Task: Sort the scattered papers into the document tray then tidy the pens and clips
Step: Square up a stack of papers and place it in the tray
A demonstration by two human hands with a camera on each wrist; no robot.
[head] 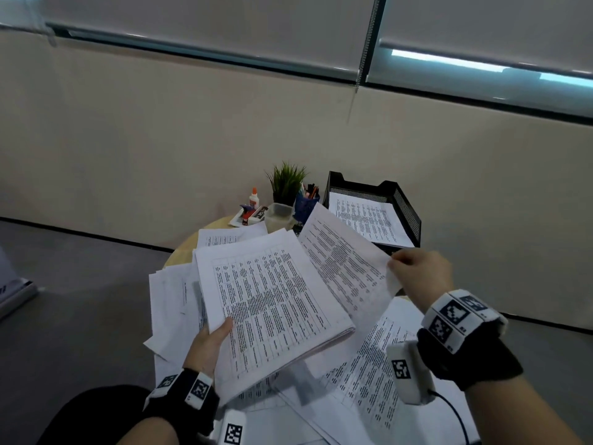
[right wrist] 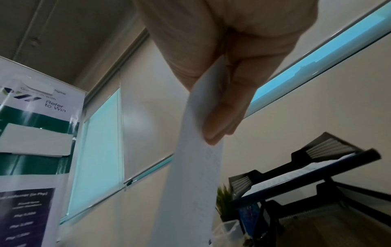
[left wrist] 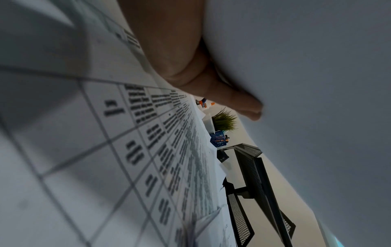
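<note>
— Behind the table we see a small green plant (head: 286, 181), a white glue bottle (head: 254, 198) with an orange cap to its left.

— And a clear plastic container (head: 278, 216) in front of the plant; roller blinds (head: 205, 24) hang above the beige wall (head: 160, 139).

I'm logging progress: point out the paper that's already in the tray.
The printed sheet lying flat in the black mesh tray. The others are held in the hands or scattered on the table.

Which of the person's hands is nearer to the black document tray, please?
Right. The right hand, pinching a sheet, hovers just in front of the document tray; the left hand grips a paper stack farther away.
</note>
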